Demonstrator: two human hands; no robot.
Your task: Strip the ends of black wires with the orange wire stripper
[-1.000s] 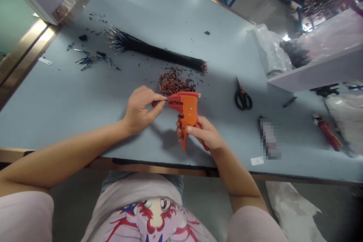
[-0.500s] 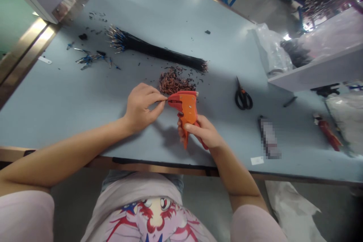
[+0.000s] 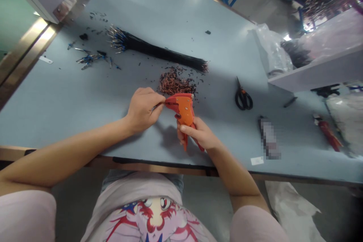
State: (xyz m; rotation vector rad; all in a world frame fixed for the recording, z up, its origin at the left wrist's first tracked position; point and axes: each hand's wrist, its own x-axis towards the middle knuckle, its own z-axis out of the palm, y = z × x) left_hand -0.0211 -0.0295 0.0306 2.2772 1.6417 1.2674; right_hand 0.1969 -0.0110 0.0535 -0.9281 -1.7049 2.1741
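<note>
My right hand is wrapped round the handles of a red and orange wire stripper, whose jaws point left. At the jaw tip my left hand is pinched closed; what it holds is too small and hidden to make out. Just beyond the tool lies a pile of copper and black scraps. Behind that pile a long bundle of black wires stretches across the table, with blue and silver ends at the left and bare copper ends at the right.
Loose blue-tipped pieces lie at the left of the table. To the right are black-handled scissors, a blurred-out object, a white label and red-handled pliers. A shelf with plastic bags overhangs the right side.
The wire stripper and my right hand have shifted slightly left and tilted a little. My left fingers now meet the jaw tip, and the short dark strand seen between them before is hidden.
</note>
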